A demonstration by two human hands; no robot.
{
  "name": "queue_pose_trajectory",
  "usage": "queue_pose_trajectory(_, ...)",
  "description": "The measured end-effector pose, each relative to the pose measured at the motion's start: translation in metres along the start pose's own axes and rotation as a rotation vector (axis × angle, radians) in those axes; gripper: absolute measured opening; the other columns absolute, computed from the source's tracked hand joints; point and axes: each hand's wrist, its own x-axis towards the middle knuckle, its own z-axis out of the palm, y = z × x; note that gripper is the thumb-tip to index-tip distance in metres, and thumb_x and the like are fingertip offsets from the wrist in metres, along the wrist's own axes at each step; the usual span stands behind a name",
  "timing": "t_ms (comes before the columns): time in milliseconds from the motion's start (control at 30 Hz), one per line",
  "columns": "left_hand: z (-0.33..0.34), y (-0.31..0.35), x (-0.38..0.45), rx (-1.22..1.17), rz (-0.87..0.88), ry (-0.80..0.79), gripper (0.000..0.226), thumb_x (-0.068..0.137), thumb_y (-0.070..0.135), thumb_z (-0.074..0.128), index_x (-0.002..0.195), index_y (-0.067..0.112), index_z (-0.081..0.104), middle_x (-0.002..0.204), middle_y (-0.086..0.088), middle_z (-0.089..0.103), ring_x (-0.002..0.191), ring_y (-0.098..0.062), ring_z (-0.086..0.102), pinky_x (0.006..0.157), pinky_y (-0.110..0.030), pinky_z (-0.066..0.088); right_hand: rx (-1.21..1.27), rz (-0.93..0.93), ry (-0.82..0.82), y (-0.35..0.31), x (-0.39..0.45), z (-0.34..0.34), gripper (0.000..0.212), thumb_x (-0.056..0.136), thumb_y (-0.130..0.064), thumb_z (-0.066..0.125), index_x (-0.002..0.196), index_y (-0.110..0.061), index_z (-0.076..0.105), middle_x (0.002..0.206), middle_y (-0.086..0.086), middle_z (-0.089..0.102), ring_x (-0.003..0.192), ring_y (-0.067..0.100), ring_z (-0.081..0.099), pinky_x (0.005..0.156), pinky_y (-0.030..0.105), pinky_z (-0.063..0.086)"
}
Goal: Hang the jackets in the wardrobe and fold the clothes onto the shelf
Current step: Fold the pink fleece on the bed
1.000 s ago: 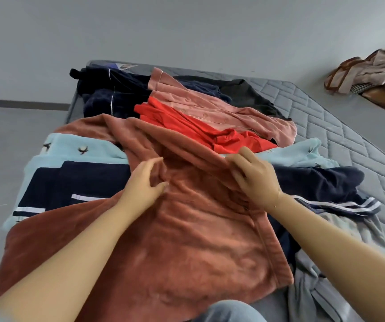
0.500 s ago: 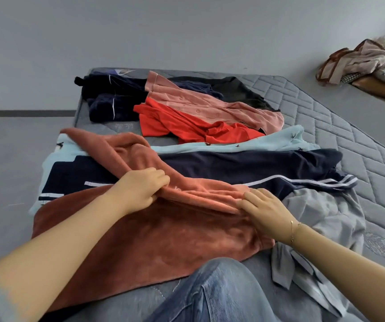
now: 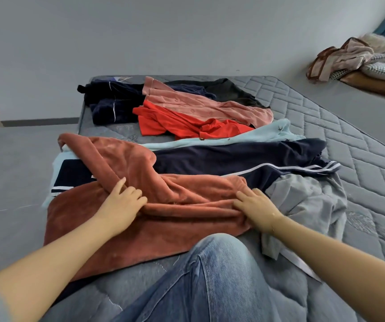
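Both hands (image 3: 119, 205) (image 3: 256, 208) now flatten rust fleece (image 3: 154, 219).

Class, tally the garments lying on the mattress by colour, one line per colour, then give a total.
Rust: 1, fleece, under both hands
Navy: 2, striped piece; bundle
Red: 1
Pink: 1
Light blue: 1
Grey: 1
Black: 1
Total: 8, as far as the overlapping lets me tell.

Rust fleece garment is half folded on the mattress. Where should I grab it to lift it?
Probably grip the rust fleece garment at both ends of its folded ridge, where the left hand and right hand rest, coming from the near side; its loose sleeve trails far-left.
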Motion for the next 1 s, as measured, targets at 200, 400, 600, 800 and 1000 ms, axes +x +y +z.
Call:
queue_pose_trajectory(200, -0.017, -0.017, 0.016, -0.243, -0.038, -0.093, 0.03, 0.081, 0.006, 0.055, 0.109, 0.019, 0.059, 0.101, -0.001, 0.06, 0.098, -0.022, 0.06, 0.082, -0.034, 0.046, 0.076, 0.183, 0.31, 0.026, 0.011, -0.037, 0.021, 0.06, -0.008, 0.074, 0.078, -0.012, 0.064, 0.082, 0.008, 0.059, 0.074, 0.033, 0.057, 0.06, 0.04, 0.047)
queue_pose_trajectory(400, 0.005, 0.013, -0.01, -0.379, 0.107, -0.573, 0.02, 0.09, 0.031, 0.057, 0.108, 0.025, 0.063, 0.111, 0.004, 0.061, 0.11, -0.016, 0.055, 0.089, -0.031, 0.043, 0.328, -0.07, -0.293, -0.007, -0.03, 0.001, 0.044, 0.083, -0.014, 0.05, 0.123, -0.024, 0.064, 0.117, -0.003, 0.058, 0.114, 0.019, 0.049, 0.098, 0.029, 0.037)
queue_pose_trajectory(600, 0.01, -0.004, -0.019, -0.732, -0.235, -0.409, 0.019, 0.09, 0.048, 0.059, 0.093, 0.034, 0.07, 0.096, 0.018, 0.068, 0.096, -0.004, 0.061, 0.089, -0.027, 0.046, 0.66, 0.191, -0.126, -0.005, 0.006, -0.042, 0.04, 0.076, -0.005, 0.051, 0.104, -0.024, 0.073, 0.105, -0.01, 0.069, 0.107, 0.015, 0.058, 0.101, 0.028, 0.039)
queue_pose_trajectory(800, 0.011, -0.063, -0.027, -0.948, -1.058, 0.109, 0.004, 0.088, 0.019, 0.066, 0.091, 0.023, 0.067, 0.102, -0.001, 0.07, 0.102, -0.023, 0.063, 0.084, -0.03, 0.044, 0.84, 0.041, 0.009, -0.088, 0.081, -0.086, 0.034, 0.082, -0.004, 0.053, 0.106, -0.017, 0.073, 0.105, -0.004, 0.07, 0.104, 0.016, 0.062, 0.089, 0.023, 0.043)
queue_pose_trajectory(1000, 0.033, -0.093, -0.032, -1.61, -1.483, 0.2, 0.055, 0.089, 0.025, 0.07, 0.136, 0.009, 0.047, 0.129, -0.011, 0.056, 0.114, -0.024, 0.055, 0.094, -0.039, 0.048, 0.851, 0.008, 0.184, -0.194, 0.137, -0.087, 0.043, 0.085, -0.036, 0.065, 0.125, -0.019, 0.063, 0.12, -0.003, 0.063, 0.112, 0.019, 0.054, 0.099, 0.034, 0.04)
